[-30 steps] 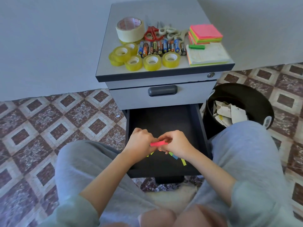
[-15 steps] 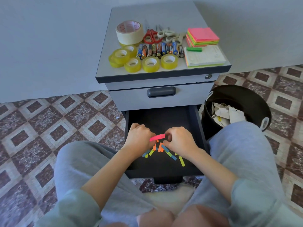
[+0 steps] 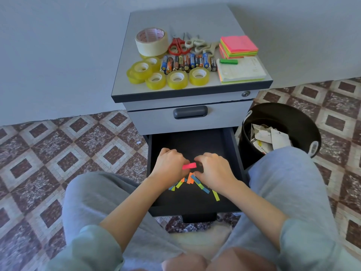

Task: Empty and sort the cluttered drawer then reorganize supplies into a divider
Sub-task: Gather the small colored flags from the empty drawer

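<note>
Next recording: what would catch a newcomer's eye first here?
The left hand pinches a pink strip over the open black drawer, the right hand at its other end, coloured strips scattered beneath. On the cabinet top sit sorted tape rolls, batteries, scissors and sticky notes. A bin of paper stands beside the drawer.

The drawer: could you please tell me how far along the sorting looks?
Done: tape rolls, batteries, scissors and sticky notes sit grouped on the cabinet top. In hand: the left hand pinches a pink strip, the right hand beside it, over the drawer. Left: loose coloured strips on the drawer floor; no divider in view.
</note>
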Motion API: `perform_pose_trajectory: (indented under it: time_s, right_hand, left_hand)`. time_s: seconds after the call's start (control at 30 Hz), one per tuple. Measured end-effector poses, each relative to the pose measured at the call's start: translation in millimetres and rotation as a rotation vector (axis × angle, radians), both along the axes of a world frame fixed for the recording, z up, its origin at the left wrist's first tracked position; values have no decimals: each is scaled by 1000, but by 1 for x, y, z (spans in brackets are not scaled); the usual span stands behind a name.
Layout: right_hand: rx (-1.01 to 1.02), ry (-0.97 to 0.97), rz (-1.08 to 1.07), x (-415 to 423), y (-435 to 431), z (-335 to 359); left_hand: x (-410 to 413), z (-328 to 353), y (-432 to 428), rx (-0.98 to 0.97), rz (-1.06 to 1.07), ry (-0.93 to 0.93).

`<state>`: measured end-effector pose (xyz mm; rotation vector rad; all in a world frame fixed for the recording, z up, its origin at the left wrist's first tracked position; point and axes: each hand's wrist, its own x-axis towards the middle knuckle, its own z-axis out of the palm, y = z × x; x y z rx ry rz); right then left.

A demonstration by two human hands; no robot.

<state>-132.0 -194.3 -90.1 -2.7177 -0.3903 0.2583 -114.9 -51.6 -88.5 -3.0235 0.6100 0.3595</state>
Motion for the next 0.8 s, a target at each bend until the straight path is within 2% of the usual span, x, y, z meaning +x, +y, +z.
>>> perform_pose_trajectory:
  time_s: [0.3,0.47,0.8]
  right_hand:
    - [-66,-62,141,19,-7,14]
    - [-67,-107,147,29,-16,30]
    - [-145,-152,136,63,-49,77]
  left_hand:
    - [6,9,-2,-105,6,-6]
    - [17,24,-3,-101,-21,-89]
    - [56,71,-26,-240,-94,-147]
